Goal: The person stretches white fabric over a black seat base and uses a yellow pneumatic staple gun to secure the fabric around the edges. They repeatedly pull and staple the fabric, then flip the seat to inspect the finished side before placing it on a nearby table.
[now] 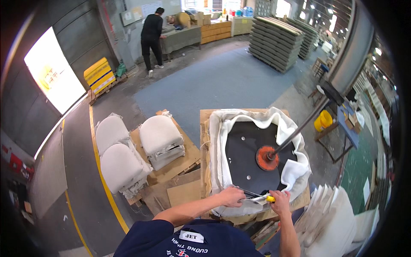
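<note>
In front of me, a black board (244, 156) lies inside a bunched white fabric cover (219, 171). A metal press rod with a red round foot (262, 159) bears down on the board. My right hand (281, 202) is closed round a thin metal tool with a yellow handle (270, 198) at the near edge. The tool's shaft slants left across the board's edge toward my left hand (232, 197). That hand is closed at the fabric's near edge, fingers pinching the white cloth; its fingertips are partly hidden.
Stacks of white padded seat pieces (160, 133) lie on boards to the left. White curved panels (329, 218) lean at the lower right. A blue table (347, 124) and yellow bucket (324, 120) stand right. Far back are stacked grey slabs (276, 43) and a person (152, 36) at a bench.
</note>
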Available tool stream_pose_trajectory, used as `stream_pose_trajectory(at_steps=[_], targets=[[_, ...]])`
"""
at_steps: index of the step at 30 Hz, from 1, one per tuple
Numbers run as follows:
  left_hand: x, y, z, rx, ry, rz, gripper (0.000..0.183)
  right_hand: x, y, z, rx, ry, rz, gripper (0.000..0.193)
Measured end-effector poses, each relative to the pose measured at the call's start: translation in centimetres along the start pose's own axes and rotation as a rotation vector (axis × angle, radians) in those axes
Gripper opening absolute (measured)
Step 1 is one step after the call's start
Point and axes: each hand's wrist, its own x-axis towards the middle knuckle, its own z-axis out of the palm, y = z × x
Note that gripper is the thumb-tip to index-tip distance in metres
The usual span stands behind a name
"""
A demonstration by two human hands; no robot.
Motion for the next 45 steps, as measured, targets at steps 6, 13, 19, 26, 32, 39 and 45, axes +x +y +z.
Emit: stream_pose_trajectory(at_steps=[6,13,19,26,32,39,45], targets=[[-2.1,-1.0,-0.4,0.0,0.093,0.056,0.019,0.1,-0.4,0.9,0.01,-0.006,-0.023,0.013],[-2.4,-0.5,-0.4,0.025,0.209,0.072,0.019,1.2,-0.6,0.2,0.086,0.049,-0.047,0.021],[-2.0,-1.0,0.3,0.262,0.05,0.061,0.023,1.0,1.6,1.1,-0.008,-0.04,-0.015,0.02],[-2.2,0.1,-1.9,0.152,-0.011,0.054,0.022,0.4,1.6,-0.5,0.052,-0.03,0.007,0.027],[-1.9,-0.7,-2.6,0.079,0.269,0.058,0.03,-0.2,3.8,-0.3,0.021,0.016,-0.04,0.022],[-2.8,-3.6,-1.5,0.139,0.361,0.167,0.027,-0.2,4.0,-0.1,0.049,-0.06,0.044,0.022],[-3.2,-3.4,-1.5,0.135,0.462,0.187,0.021,1.9,4.2,-2.2,-0.089,-0.048,-0.184,0.037]])
